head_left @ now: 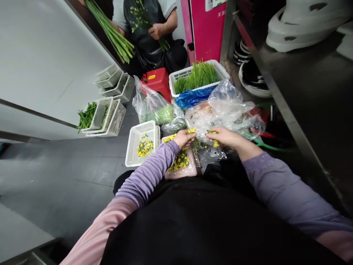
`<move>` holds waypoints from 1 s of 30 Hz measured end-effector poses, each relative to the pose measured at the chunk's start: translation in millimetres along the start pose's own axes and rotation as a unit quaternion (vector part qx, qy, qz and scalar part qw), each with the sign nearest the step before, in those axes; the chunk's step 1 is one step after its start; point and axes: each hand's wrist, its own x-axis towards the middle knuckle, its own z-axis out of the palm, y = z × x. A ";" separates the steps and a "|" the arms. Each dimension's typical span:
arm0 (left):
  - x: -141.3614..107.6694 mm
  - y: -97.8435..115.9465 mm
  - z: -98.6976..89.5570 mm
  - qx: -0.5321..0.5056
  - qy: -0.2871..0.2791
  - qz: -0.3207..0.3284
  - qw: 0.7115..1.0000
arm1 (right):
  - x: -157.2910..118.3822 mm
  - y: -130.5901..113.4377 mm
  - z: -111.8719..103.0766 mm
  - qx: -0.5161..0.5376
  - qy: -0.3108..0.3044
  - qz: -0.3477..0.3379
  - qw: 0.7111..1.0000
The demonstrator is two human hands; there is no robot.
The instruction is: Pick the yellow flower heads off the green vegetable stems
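My left hand pinches small yellow flowers above a pink tray that holds more yellow blossoms with green bits. To its right, my right hand is closed on a yellow-flowered green sprig. Thin green stems lie under and between both hands, beside a clear plastic container. Left of the pink tray stands a white basket with a small heap of yellow flowers in it.
Plastic bags, a red box and a white basket of cut green stalks stand ahead. Baskets with green beans are at left. A co-worker holds long stems opposite. A metal shelf runs along the right.
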 end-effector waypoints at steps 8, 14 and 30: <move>-15.8 10.5 21.2 0.092 -0.048 0.121 0.987 | 8.9 -0.7 21.9 0.329 0.044 0.058 0.941; -19.8 10.5 24.5 0.009 -0.052 0.113 0.992 | 8.2 -6.4 26.2 0.426 0.068 0.027 0.902; -25.0 9.6 25.1 -0.041 -0.058 0.044 0.997 | 15.3 -0.9 25.4 0.502 0.120 0.070 0.854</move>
